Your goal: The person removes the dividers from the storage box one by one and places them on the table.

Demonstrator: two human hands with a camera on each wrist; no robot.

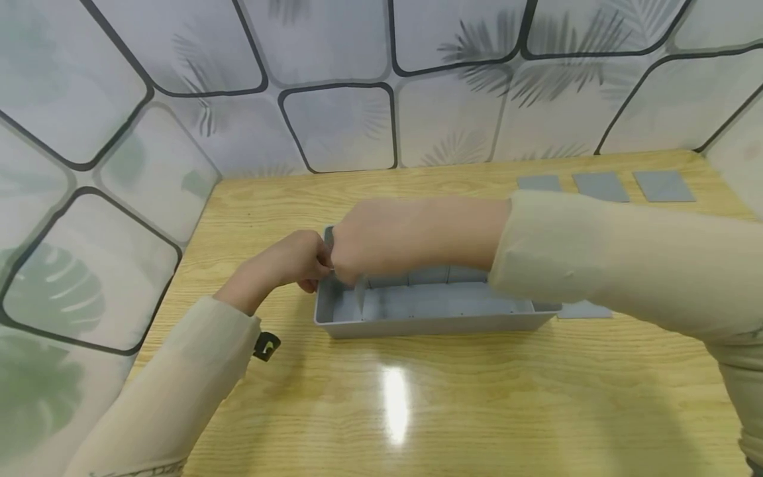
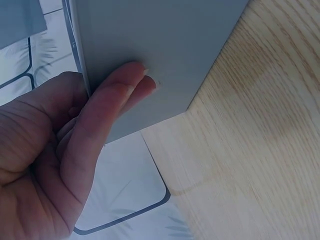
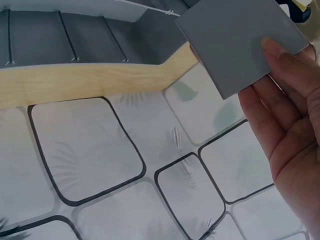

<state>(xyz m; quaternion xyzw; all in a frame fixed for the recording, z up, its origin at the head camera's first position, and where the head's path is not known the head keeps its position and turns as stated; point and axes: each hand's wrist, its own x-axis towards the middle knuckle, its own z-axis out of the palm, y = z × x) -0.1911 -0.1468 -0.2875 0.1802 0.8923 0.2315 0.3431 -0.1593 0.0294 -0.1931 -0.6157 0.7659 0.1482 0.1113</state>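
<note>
A long grey open-topped box (image 1: 435, 324) sits on the table. My left hand (image 1: 286, 260) grips the rim of its left end wall; in the left wrist view its fingers (image 2: 105, 115) lie against the wall's outer face. Above that end, my right hand (image 1: 381, 235) pinches a thin square grey panel (image 3: 240, 45), the thumb flat on one face. From the head view the hand mostly covers this panel. Inside the box, an upright divider (image 1: 360, 298) stands near the left end, and slots line the long walls (image 3: 35, 40).
Three loose grey square panels lie at the back right, one (image 1: 663, 185) farthest right. Another panel (image 1: 584, 310) is partly under the right sleeve. A patterned wall (image 1: 334, 129) borders the wooden table (image 1: 477, 397) behind and at left. A small black item (image 1: 265, 346) shows at the left cuff.
</note>
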